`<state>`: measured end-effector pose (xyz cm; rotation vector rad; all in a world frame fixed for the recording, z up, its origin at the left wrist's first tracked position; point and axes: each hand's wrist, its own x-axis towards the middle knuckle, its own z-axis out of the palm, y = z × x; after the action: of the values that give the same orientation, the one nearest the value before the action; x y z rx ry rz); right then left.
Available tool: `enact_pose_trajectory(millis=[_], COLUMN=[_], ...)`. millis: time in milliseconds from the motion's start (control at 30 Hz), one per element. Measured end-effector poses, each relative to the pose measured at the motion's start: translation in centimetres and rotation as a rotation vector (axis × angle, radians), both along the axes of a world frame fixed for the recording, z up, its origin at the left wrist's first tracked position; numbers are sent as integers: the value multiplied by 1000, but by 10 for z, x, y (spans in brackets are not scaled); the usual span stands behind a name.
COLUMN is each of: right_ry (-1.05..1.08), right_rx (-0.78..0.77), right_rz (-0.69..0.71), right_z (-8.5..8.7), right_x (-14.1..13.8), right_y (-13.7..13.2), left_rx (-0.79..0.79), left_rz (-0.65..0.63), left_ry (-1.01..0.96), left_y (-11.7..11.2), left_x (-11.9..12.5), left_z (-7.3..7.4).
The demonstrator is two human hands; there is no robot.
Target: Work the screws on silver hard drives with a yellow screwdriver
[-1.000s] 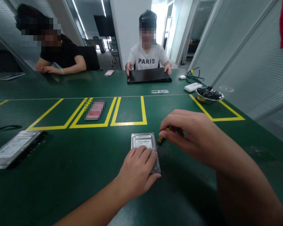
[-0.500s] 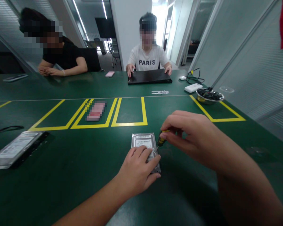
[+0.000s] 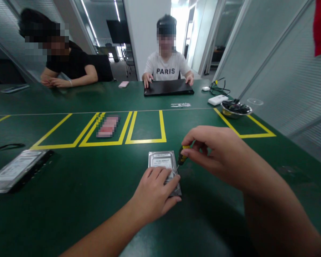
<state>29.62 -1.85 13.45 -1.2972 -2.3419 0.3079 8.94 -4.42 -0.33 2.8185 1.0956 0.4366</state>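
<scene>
A silver hard drive [image 3: 162,160] lies flat on the green table [image 3: 96,200], close in front of me. My left hand [image 3: 153,194] rests on its near half, fingers spread flat, pressing it down. My right hand [image 3: 211,151] pinches a small screwdriver with a yellow and black handle [image 3: 182,154], held upright. Its tip stands at the drive's right edge. Most of the handle is hidden by my fingers.
A second hard drive [image 3: 14,173] lies at the left edge. Yellow tape boxes [image 3: 146,140] mark the table's middle. A metal bowl [image 3: 235,109] and a white box [image 3: 217,100] sit at the far right. Two people sit at the far side, one with hands on a black laptop [image 3: 168,87].
Almost nothing differs. My right hand's fingers have shifted slightly round the screwdriver handle. My left hand stays on the drive.
</scene>
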Motion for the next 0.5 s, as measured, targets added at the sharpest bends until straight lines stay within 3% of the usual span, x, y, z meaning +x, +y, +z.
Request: enact_pose_trajectory(millis=[500], right_ry=[-36], right_rx=[3], right_rz=[31], right_z=[4], right_x=[0], right_y=[-2], left_rx=[-17], left_rz=[0], left_ry=[-23], left_y=[1], left_x=[-1], left_z=[-2])
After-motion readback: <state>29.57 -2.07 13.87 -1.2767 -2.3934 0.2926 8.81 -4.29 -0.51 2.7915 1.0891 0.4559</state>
